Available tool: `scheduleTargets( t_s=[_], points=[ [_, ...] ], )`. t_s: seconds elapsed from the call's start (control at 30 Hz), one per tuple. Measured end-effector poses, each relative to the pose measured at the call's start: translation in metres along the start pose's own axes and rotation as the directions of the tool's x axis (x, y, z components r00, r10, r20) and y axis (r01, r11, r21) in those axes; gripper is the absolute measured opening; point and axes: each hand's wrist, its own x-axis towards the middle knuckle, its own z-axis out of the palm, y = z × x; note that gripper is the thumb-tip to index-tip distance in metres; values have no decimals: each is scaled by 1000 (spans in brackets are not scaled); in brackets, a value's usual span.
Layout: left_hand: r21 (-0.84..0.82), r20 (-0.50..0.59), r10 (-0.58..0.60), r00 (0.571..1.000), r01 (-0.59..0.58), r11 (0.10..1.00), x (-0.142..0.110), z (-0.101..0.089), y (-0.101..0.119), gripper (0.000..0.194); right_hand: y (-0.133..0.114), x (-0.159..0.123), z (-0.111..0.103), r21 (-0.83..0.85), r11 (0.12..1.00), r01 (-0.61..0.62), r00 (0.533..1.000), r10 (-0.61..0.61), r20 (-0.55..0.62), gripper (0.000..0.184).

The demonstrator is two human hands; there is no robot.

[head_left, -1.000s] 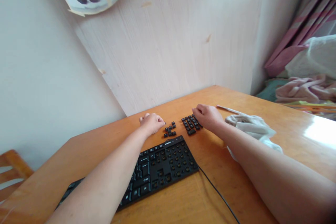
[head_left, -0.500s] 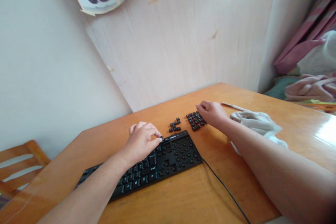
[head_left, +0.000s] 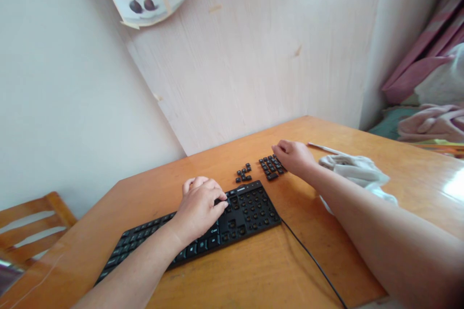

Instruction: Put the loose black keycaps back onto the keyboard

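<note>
A black keyboard lies at a slant on the table. Its right-hand section shows bare sockets where keycaps are off, while the left part still carries its keys. Over the boundary between them is my left hand, thumb and forefinger pinched together at the keyboard's surface; what is between the fingertips is too small to make out. Loose keycaps stand in rows behind the keyboard, with a smaller loose group to their left. My right hand rests beside the rows, fingers curled closed, covering part of them; its inside is hidden.
A crumpled whitish cloth or bag lies by my right forearm, and a thin white stick is behind it. The keyboard cable runs to the front edge. A wooden chair stands at left; a pale panel rises behind the table.
My left hand has shifted slightly toward me and right, from the keyboard's top row to the sockets just below. My right hand keeps its place; the view has tilted a little.
</note>
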Motion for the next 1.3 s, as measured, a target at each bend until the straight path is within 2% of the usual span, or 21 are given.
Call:
scheduleTargets(
  t_s=[0.33, 0.77, 1.03, 1.3],
  points=[
    [11, 33, -6, 999, 6, 1000, 3, -2, 4, 12, 0, 0, 0, -4, 1000, 4, 1000, -4, 0, 41],
    [29, 17, -35, 999, 34, 999, 4, -1, 8, 12, -2, -1, -1, -15, 1000, 1, 1000, -1, 5, 40],
    [36, 17, 13, 1000, -14, 999, 1, -3, 10, 13, -2, -2, -1, -8, 1000, 7, 1000, -7, 6, 41],
    [119, 53, 48, 997, -54, 991, 4, -9, 18, 21, -1, -1, 0, -6, 1000, 9, 1000, -9, 3, 41]
  ],
)
